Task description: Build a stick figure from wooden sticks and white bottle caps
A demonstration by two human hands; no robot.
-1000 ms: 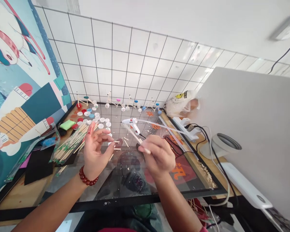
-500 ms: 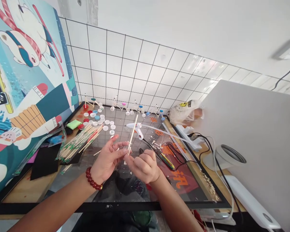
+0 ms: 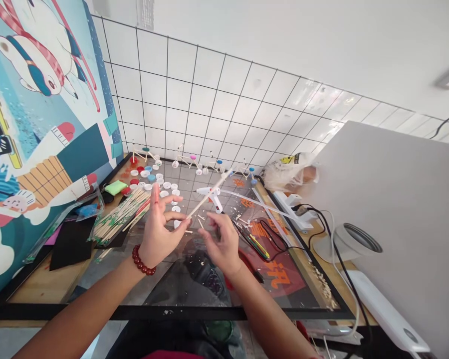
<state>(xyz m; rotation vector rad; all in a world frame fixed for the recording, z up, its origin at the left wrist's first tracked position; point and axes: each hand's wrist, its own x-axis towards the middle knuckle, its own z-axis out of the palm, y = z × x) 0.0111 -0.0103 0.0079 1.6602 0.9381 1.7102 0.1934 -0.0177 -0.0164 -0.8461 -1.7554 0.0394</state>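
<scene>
- Beside the white plastic hot-glue gun point(image 3: 216, 203), a long thin pale wooden stick point(image 3: 202, 202) is slanting up through the air, passing just in front of the gun.
- Left of the gun, the left hand point(image 3: 159, 234) is standing raised with its fingers spread, and it appears to be holding the stick's lower end near its fingertips, though the exact grip is hard to make out.
- Just below the gun, the right hand point(image 3: 220, 244) is staying half open with its fingers loosely curled, holding nothing and sitting close under the stick without touching it.
- Left of the gun, a loose bundle of thin wooden sticks point(image 3: 121, 217) is lying on the glass-topped work table point(image 3: 172, 313).
- Beyond the gun, round white, blue and red plastic bottle caps point(image 3: 153, 184) are lying scattered.
- Behind the gun, small bicycle-shaped models of sticks and caps point(image 3: 187, 160) are standing against the white tiled wall point(image 3: 209, 99).
</scene>
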